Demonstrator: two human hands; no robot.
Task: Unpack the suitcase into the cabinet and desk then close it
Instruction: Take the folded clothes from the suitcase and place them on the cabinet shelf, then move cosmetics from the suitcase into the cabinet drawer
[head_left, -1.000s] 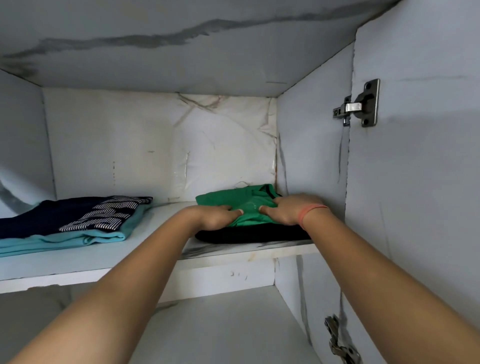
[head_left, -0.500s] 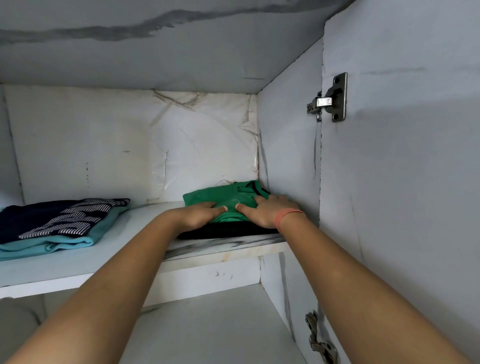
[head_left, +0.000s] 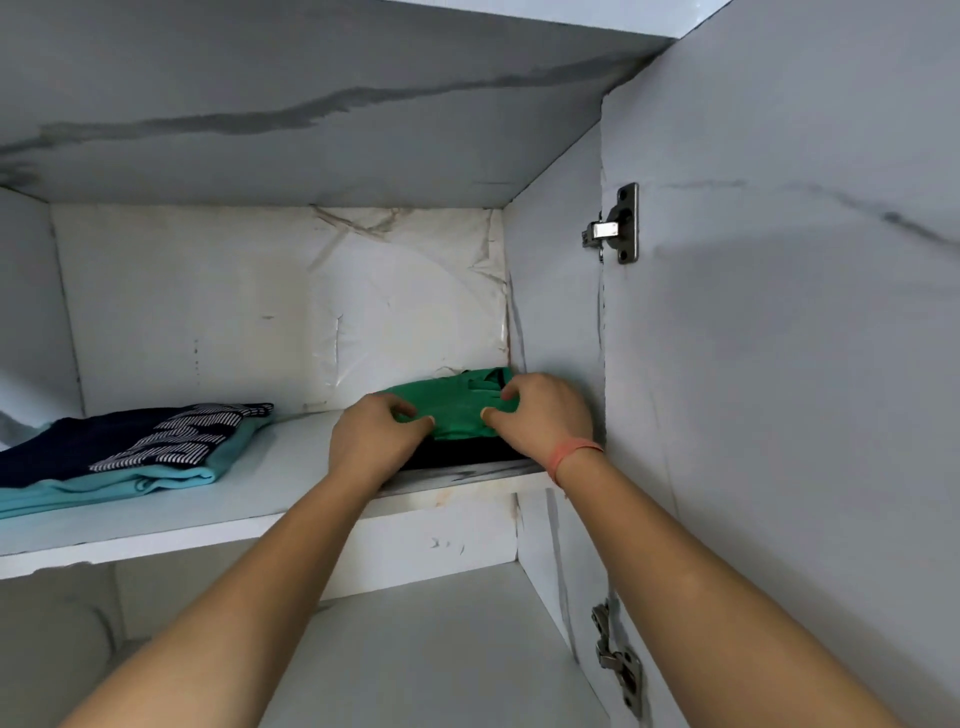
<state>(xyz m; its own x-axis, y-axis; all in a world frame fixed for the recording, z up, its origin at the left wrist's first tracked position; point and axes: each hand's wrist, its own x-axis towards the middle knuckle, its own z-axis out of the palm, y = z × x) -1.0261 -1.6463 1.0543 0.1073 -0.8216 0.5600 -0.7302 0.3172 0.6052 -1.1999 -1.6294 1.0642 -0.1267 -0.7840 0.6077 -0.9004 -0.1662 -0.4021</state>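
Found green shirt folded atop black garment, at rt end of upper shelf in cabinet, close against rt wall. Saw left hand pinching shirt's near-left edge, fingers curled vs. thumb. Saw right hand curled likewise, pinching near-right edge, pink band on wrist. Judged the two-sided grip as squaring up the fold, prob. to keep pile neat & inside shelf lip so door can shut. Judged placing step nearly done. Noted 2nd pile well apart at left end: navy striped top over teal garment. Saw lower shelf beneath, and upper hinge & lower hinge on the open door. Noted white marble-look panels, wrinkled back lining. Saw no suitcase or surface in view.
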